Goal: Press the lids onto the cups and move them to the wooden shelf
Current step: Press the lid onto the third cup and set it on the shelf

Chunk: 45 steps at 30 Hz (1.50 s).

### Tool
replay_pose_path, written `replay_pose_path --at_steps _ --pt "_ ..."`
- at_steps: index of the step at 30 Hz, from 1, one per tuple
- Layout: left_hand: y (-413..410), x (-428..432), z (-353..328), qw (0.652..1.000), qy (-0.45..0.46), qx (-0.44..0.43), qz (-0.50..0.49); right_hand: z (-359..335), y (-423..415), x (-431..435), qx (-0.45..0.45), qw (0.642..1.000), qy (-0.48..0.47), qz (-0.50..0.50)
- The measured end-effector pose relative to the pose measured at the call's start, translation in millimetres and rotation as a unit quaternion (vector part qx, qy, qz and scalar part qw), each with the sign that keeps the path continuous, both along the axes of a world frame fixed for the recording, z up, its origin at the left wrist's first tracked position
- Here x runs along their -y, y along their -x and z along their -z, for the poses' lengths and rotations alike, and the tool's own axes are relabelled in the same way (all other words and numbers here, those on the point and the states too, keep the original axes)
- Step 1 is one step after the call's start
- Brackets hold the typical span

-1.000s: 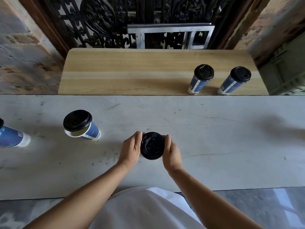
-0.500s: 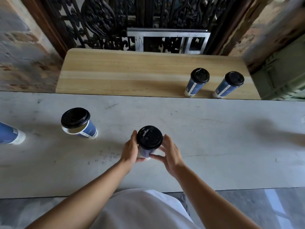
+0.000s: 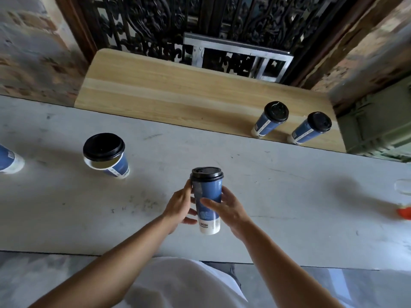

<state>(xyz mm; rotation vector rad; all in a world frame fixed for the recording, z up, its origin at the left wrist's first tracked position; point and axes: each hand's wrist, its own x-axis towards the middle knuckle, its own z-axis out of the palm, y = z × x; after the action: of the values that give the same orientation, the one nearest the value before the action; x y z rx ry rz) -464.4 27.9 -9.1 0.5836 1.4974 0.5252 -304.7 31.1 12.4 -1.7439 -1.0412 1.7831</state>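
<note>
The left hand [image 3: 180,205] and right hand [image 3: 230,211] grip the lidded cup [image 3: 208,196] above the table [image 3: 289,196], steadying it for the wooden shelf [image 3: 178,96].

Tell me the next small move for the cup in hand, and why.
Probably carry the held cup forward and set it on the wooden shelf, left of the two lidded cups there. Its lid looks seated, and the left hand and right hand both grip the cup, seemingly clear of the grey counter.
</note>
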Motion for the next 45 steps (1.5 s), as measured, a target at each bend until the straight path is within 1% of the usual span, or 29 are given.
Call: replay_pose_path --at_steps 2,4,5,6,7,8,9,10,11,12,14,16,19,21,23,25,26,27,28,29,30,33,35,38,40,43,45 --pt "1 0 8 0.999 -0.041 -0.022 0.024 5 2 -6 0.023 1.0 0.004 -0.001" --pt "3 2 18 0.99 -0.114 -0.071 0.037 7 4 -14 0.037 0.999 0.018 0.003" --pt "7 4 24 0.976 -0.166 -0.128 0.052 7 5 -20 0.037 0.999 0.027 0.01" --pt "11 6 34 0.953 -0.211 -0.207 0.066 8 6 -26 0.037 0.999 0.034 0.017" --pt "14 9 45 0.922 -0.237 -0.295 0.08 8 8 -32 0.037 0.998 0.04 0.023" --pt "16 11 56 0.893 -0.234 -0.373 0.091 8 9 -39 0.04 0.998 0.046 0.026" --pt "19 14 67 0.877 -0.203 -0.425 0.096 9 12 -45 0.044 0.997 0.053 0.024" --pt "19 17 77 0.871 -0.165 -0.451 0.1 9 14 -52 0.049 0.997 0.06 0.02" --pt "19 21 86 0.869 -0.136 -0.463 0.105 9 17 -58 0.054 0.996 0.066 0.017" --pt "16 24 95 0.864 -0.126 -0.475 0.108 10 19 -65 0.058 0.996 0.067 0.016" --pt "8 27 109 0.844 -0.134 -0.508 0.103 11 25 -79 0.067 0.996 0.065 0.014" --pt "-1 23 117 0.834 -0.123 -0.532 0.08 13 31 -94 0.09 0.994 0.056 -0.013" --pt "-9 14 127 0.823 -0.097 -0.558 0.046 14 36 -118 0.162 0.983 0.024 -0.088" --pt "-9 11 132 0.809 -0.096 -0.58 0.024 12 38 -132 0.199 0.969 -0.003 -0.147" --pt "-10 11 135 0.796 -0.109 -0.596 0.01 8 37 -147 0.248 0.94 -0.038 -0.232" --pt "-13 11 137 0.788 -0.115 -0.604 0.008 1 33 -160 0.318 0.884 -0.097 -0.328" --pt "-13 12 138 0.784 -0.119 -0.61 0.009 -4 32 -167 0.362 0.841 -0.136 -0.378" --pt "-14 12 137 0.779 -0.122 -0.615 0.007 -11 31 -173 0.413 0.782 -0.183 -0.429" --pt "-14 13 135 0.777 -0.121 -0.617 0.008 -18 30 -180 0.463 0.712 -0.233 -0.474" --pt "-15 14 132 0.778 -0.118 -0.617 0.009 -27 30 -186 0.501 0.642 -0.276 -0.511" --pt "-16 16 128 0.78 -0.116 -0.615 0.007 -37 30 -192 0.527 0.581 -0.309 -0.538" --pt "-17 14 119 0.784 -0.119 -0.61 -0.001 -70 37 -208 0.592 0.427 -0.366 -0.577" --pt "-18 14 113 0.781 -0.119 -0.613 -0.002 -94 47 -213 0.619 0.345 -0.401 -0.581" --pt "-18 15 110 0.769 -0.117 -0.629 0.004 -125 65 -219 0.643 0.25 -0.457 -0.562" --pt "-16 15 110 0.773 -0.116 -0.624 -0.001 -141 76 -222 0.665 0.2 -0.48 -0.536" --pt "-17 15 114 0.772 -0.115 -0.625 -0.007 -150 89 -219 0.692 0.152 -0.496 -0.502" --pt "-17 15 116 0.77 -0.12 -0.627 -0.014 -147 96 -212 0.692 0.134 -0.503 -0.501"
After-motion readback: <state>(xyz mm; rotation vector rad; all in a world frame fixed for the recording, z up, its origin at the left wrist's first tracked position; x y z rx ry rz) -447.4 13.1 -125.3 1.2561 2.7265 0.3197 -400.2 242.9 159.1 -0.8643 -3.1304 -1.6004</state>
